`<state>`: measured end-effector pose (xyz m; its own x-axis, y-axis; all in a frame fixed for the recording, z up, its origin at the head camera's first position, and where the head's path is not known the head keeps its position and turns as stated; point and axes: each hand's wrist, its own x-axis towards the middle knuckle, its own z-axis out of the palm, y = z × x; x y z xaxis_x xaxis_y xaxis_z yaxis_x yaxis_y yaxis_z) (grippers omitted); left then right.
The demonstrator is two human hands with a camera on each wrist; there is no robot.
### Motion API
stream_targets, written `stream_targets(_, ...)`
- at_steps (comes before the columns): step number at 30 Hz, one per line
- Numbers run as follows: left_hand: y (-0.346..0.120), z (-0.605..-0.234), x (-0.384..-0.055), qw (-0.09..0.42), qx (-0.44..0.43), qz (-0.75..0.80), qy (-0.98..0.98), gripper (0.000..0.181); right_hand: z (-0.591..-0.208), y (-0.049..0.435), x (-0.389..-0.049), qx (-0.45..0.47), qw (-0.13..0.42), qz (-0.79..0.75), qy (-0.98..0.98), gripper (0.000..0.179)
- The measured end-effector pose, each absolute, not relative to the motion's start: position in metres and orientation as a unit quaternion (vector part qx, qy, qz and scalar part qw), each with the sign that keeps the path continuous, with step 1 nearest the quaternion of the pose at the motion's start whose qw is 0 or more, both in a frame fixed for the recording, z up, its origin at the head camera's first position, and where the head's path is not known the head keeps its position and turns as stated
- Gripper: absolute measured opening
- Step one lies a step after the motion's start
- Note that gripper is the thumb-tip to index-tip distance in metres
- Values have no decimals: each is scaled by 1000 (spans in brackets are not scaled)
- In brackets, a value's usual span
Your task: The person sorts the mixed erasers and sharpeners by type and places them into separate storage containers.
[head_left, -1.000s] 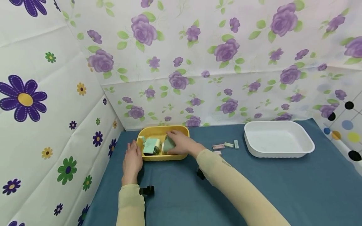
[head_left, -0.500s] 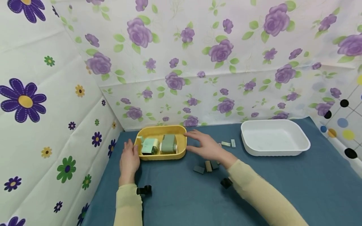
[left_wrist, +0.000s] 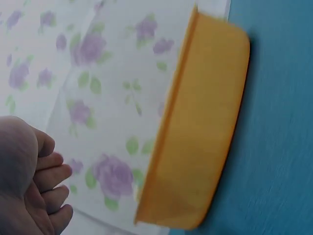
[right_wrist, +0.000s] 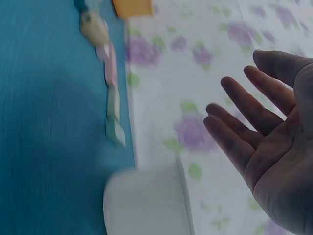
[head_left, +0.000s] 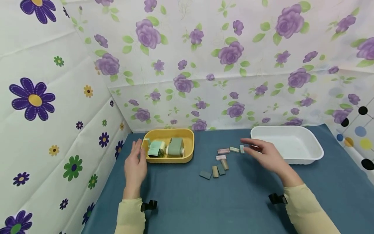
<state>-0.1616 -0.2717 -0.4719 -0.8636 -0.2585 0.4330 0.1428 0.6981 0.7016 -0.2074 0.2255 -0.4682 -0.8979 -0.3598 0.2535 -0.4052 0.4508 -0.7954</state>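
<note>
My left hand (head_left: 135,169) is raised just beside the left end of a yellow plastic tray (head_left: 190,152), its fingers loose and holding nothing. Inside that tray lie a mint-green boxy object (head_left: 155,147), shaped like a crank pencil sharpener, and a grey-green one (head_left: 176,147) with a pale knob. Over by the left end of a white tray (head_left: 304,161), my right hand (head_left: 270,159) hovers with spread fingers and nothing in it. Its fingertips are near a small pale green block (head_left: 242,149) at the end of a row of eraser-like blocks.
Between the trays, the blue cloth carries a pink block (head_left: 223,151), a tan block (head_left: 215,171), a dark grey-green block (head_left: 205,175) and several more. A floral curtain (head_left: 181,107) stands along the back edge, and a daisy-patterned sheet (head_left: 67,139) borders the left.
My right hand has let go of the grey-green object in the yellow tray and moved right, past the blocks, toward the white tray. My left hand has stayed by the yellow tray's left end.
</note>
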Motion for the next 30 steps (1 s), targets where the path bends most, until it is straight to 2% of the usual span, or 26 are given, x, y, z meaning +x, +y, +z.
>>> stream_targets(6,-237,-462,-143,264,-40,-406,-874,42,-468,272,-197,181,70,498,-845,42)
stream_targets(13,-199,-459,-130,224,-102,-363,-899,40,-459,322,-193,131,96,448,-879,46)
stream_targets(18,-173,-467,-127,183,-152,-333,-913,41,-452,356,-192,60,114,399,-908,54)
stream_targets(23,-150,-479,-128,122,-193,-311,-922,44,-460,398,-191,6,82,354,-932,69)
stream_targets(30,-123,-498,-138,13,-203,-280,-938,51,-486,436,-194,-5,5,336,-942,83)
